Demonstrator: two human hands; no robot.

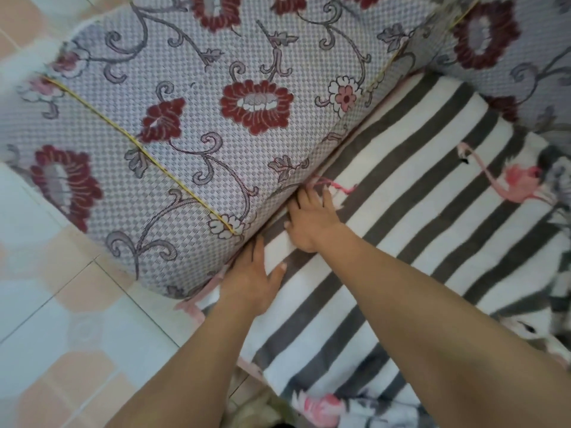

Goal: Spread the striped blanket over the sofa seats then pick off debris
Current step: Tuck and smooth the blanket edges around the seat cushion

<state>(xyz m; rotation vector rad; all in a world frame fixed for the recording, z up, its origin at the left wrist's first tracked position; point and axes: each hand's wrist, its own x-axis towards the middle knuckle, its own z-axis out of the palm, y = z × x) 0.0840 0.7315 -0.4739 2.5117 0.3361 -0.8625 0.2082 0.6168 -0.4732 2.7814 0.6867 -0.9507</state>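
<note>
Hands flat, fingers spread: left hand [253,281], right hand [310,223] pressing striped blanket [411,211] against sofa arm [191,118].

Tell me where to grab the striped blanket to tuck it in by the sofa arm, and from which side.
Grip the striped blanket along its edge in the crease against the floral sofa arm, where the left hand and right hand already press. Come from the seat side, fingers pointing into the gap: the edge there lies flat and runs straight along the arm, so probably pushes down evenly.

A home: floral sofa [216,118], tiled floor [77,319].
</note>
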